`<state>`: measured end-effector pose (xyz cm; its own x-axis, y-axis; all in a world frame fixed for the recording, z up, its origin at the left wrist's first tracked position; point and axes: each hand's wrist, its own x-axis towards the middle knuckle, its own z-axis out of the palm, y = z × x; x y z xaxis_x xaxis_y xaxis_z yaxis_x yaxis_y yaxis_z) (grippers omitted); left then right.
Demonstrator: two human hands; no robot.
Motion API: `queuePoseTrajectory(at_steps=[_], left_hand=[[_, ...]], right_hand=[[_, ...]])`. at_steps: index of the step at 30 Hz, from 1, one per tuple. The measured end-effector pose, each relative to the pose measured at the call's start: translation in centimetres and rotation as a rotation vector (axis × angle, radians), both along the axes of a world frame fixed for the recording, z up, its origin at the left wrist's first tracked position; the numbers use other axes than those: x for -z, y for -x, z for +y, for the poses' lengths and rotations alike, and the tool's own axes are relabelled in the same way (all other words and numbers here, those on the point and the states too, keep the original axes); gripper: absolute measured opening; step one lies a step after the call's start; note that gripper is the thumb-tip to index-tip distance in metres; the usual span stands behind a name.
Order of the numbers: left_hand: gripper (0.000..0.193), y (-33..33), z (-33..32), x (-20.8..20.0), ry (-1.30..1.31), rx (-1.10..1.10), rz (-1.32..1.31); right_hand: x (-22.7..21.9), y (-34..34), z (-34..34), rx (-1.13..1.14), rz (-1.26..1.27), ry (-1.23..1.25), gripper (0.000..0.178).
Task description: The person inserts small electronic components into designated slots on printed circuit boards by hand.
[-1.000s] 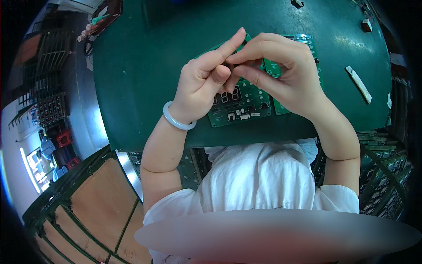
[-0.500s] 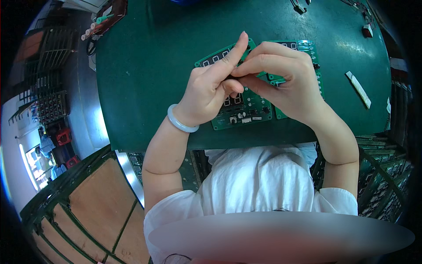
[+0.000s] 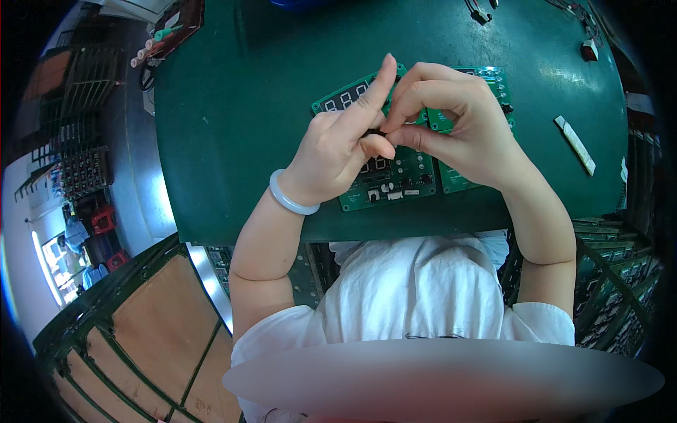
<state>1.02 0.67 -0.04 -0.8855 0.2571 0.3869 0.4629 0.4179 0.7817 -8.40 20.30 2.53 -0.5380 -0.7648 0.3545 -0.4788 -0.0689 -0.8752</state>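
Above several green circuit boards, my two hands meet fingertip to fingertip. My left hand (image 3: 340, 144), with a pale bangle (image 3: 288, 194) on its wrist, is closed at the thumb while its index finger points up and away. Thumb and fingers of my right hand (image 3: 458, 116) pinch together against it. A small dark piece shows between the fingertips, too small to name. Beneath lie a circuit board (image 3: 395, 182) with a digit display, another board (image 3: 341, 99) with white digits at the far left, and a board (image 3: 497, 81) to the right, all partly covered by my hands.
The boards rest on a green tabletop (image 3: 226, 155). To the right lies a pale flat strip (image 3: 575, 145). Cables with connectors (image 3: 481, 14) are at the far edge, and a blue container (image 3: 296, 3) is partly in view. A brown-panelled rack (image 3: 166, 317) stands at the left below the table.
My right fingertips have shifted slightly and curled in closer to the left fingers. The left hand has barely moved, and the boards look unmoved.
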Motion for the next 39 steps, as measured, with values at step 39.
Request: queuePoseTrajectory(at_steps=[39], left_hand=[[0.094,-0.2,0.2,-0.2,-0.008,-0.033,0.092]], right_hand=[[0.2,-0.1,0.0,-0.06,0.316,0.061,0.022]])
